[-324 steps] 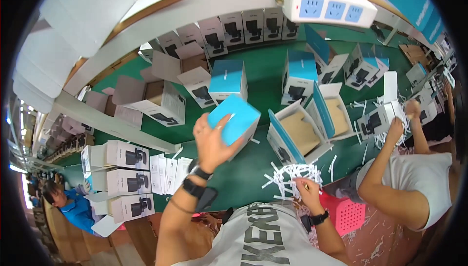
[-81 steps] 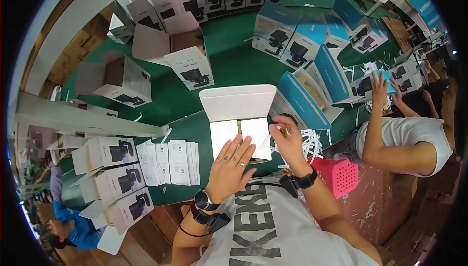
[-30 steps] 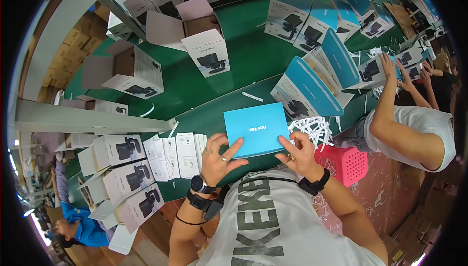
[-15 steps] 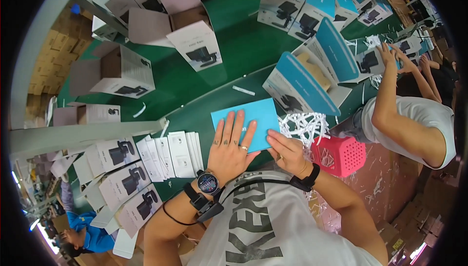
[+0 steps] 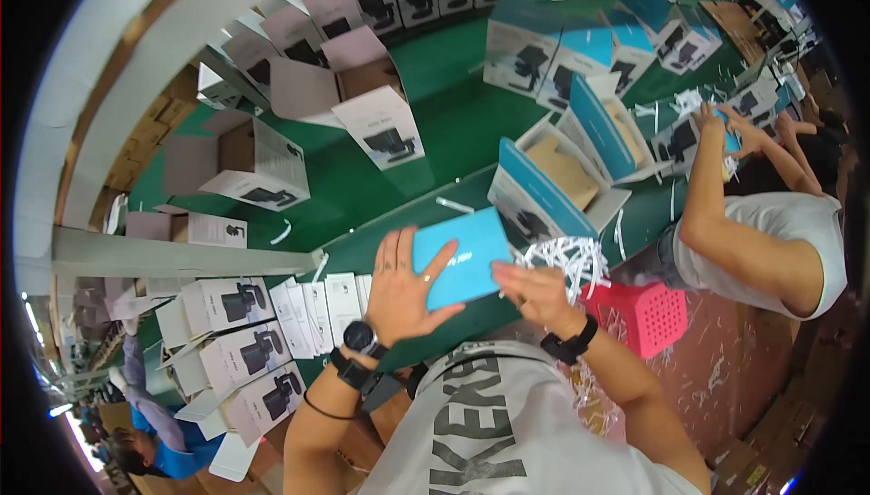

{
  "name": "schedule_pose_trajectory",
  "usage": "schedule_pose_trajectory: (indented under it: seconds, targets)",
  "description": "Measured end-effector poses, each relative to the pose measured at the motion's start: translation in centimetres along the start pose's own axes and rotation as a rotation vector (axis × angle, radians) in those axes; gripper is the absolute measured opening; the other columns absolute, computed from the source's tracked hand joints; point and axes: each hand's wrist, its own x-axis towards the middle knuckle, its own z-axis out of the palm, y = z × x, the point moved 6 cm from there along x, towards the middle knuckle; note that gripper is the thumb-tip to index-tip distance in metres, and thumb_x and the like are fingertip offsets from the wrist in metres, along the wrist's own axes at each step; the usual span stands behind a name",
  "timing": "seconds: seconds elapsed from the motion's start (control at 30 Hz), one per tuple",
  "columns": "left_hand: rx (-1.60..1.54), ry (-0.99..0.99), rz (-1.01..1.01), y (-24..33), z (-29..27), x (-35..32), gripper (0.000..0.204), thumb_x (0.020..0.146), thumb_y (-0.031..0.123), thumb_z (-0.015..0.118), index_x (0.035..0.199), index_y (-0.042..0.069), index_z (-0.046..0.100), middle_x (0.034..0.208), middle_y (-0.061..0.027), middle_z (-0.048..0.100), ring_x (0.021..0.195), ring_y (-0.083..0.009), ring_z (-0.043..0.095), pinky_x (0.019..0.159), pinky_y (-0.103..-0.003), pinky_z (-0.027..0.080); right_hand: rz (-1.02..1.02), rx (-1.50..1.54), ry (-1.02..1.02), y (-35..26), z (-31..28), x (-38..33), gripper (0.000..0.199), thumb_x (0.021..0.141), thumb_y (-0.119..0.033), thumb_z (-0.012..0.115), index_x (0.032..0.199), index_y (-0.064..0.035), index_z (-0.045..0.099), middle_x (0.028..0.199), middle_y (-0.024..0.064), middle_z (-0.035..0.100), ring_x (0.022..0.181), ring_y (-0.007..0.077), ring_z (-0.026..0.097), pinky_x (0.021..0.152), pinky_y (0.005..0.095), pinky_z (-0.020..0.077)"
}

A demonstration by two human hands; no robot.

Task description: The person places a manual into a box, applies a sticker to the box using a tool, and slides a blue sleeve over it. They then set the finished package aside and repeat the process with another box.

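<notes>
A flat blue rectangular packet with small white lettering lies near the table's front edge; I cannot tell whether it is a thin box or a folder. My left hand is at its left edge, fingers and thumb spread apart around the near-left side. At the right edge, my right hand pinches the packet between closed fingers and thumb. Just beyond stands an open blue-and-white carton with a tan insert inside. White shredded paper is heaped beside my right hand.
Thin white boxes stand in a row left of my left hand. Open cartons occupy the green table. A metal post crosses at left. A pink basket sits at right, near a co-worker in a white shirt.
My left hand has slid from the top of the packet to its left edge, uncovering the lettering. My right hand stays at the right edge. The whole view has shifted slightly.
</notes>
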Motion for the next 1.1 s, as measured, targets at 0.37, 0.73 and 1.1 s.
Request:
schedule_pose_trajectory:
  seconds: [0.37,0.73,1.1]
  targets:
    - [0.257,0.522,-0.942,-16.3,-3.9,-5.3,0.089,0.082,0.069,0.074,0.151,0.017,0.055,0.137,-0.0381,0.052,0.128,-0.0533,0.049,0.107,-0.061,0.039,0.665,0.255,0.074,6.4,-4.1,-8.5,0.017,0.099,-0.007,0.068,0.112,0.0007,0.077,0.106,0.0164,0.079,0.092,0.0225,0.077,0.084,0.032,0.0581]
    - [0.583,0.737,-0.752,-23.4,-1.8,5.1,0.059,0.104,0.042,0.059,0.144,-0.001,0.054,0.142,-0.0317,0.055,0.129,-0.0468,0.054,0.112,-0.054,0.039,0.991,0.291,-0.194,10.9,-4.5,-17.4,0.021,0.104,-0.013,0.061,0.115,-0.0004,0.074,0.097,0.0089,0.078,0.087,0.0146,0.072,0.077,0.0275,0.0551]
    - [-0.86,0.343,-0.271,8.0,10.2,10.9,0.124,0.078,0.041,0.089,0.163,-0.006,0.013,0.167,-0.0272,0.025,0.154,-0.039,0.029,0.125,-0.047,0.027,0.97,0.469,0.525,16.8,-3.6,-8.9,0.029,0.106,-0.013,0.057,0.131,0.0006,0.064,0.088,0.0052,0.069,0.069,0.0107,0.062,0.062,0.0272,0.0492]
